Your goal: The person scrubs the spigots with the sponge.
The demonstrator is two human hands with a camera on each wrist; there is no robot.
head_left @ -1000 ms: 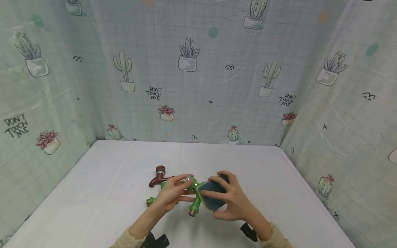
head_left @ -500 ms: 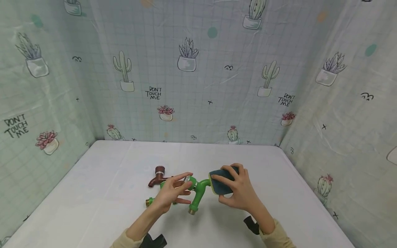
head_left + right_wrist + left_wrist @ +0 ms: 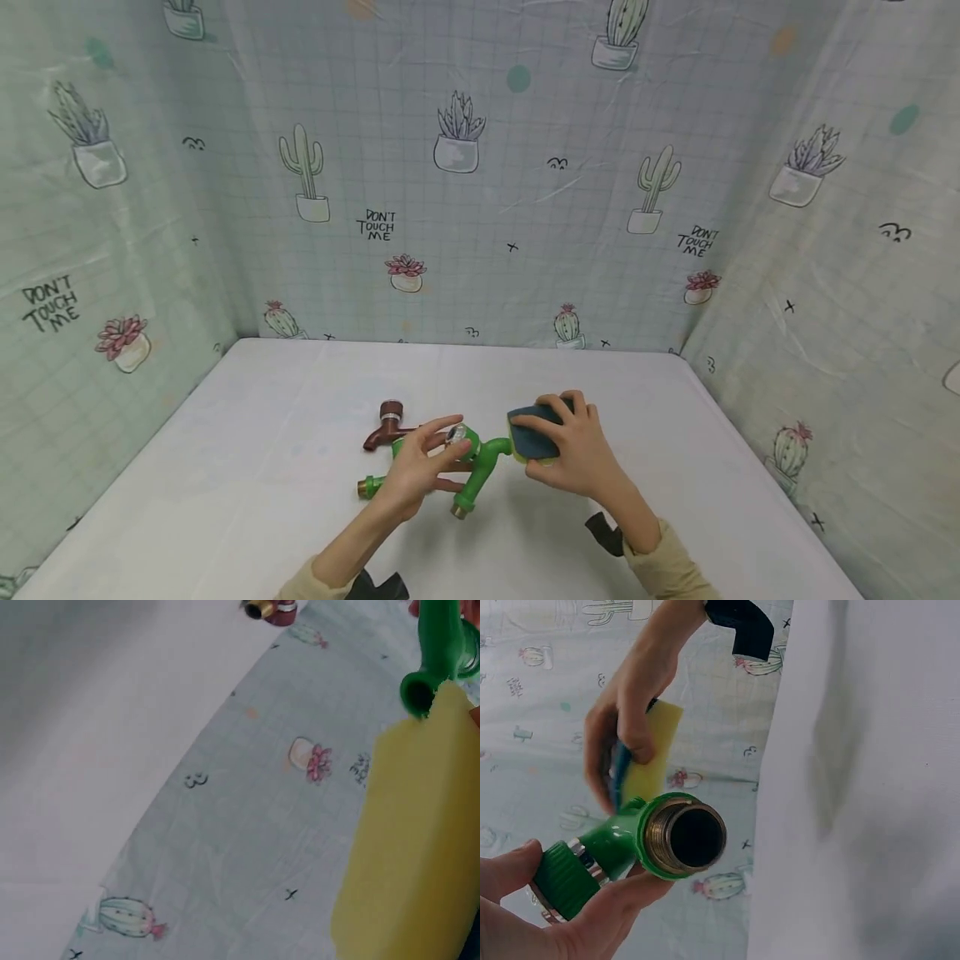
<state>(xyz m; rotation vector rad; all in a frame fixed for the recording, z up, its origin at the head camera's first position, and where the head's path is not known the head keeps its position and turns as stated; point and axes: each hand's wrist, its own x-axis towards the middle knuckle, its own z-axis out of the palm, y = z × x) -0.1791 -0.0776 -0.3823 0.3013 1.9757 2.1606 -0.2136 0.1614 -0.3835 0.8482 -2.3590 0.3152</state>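
My left hand (image 3: 411, 477) grips a green faucet (image 3: 483, 471) by its ribbed knob end, holding it above the table. The faucet's threaded brass inlet (image 3: 697, 836) faces the left wrist camera. In my right hand (image 3: 581, 454) is a sponge (image 3: 534, 432), dark blue on one face and yellow on the other, with fingers bent over the blue side. The sponge's yellow face (image 3: 412, 847) is at the faucet's spout mouth (image 3: 418, 694) in the right wrist view. Behind the left hand lie a brown faucet (image 3: 388, 425) and another green faucet (image 3: 367, 487), partly hidden.
The white table (image 3: 285, 408) spreads under both hands. A cactus-print cloth (image 3: 480, 208) hangs behind it and along both sides. Dark wrist-worn devices show below each forearm, one at the right wrist (image 3: 603, 533).
The right hand has carried the sponge from the faucet's body up and right to the spout end. The faucet, previously partly covered by the sponge, shows more fully. The left hand keeps its hold.
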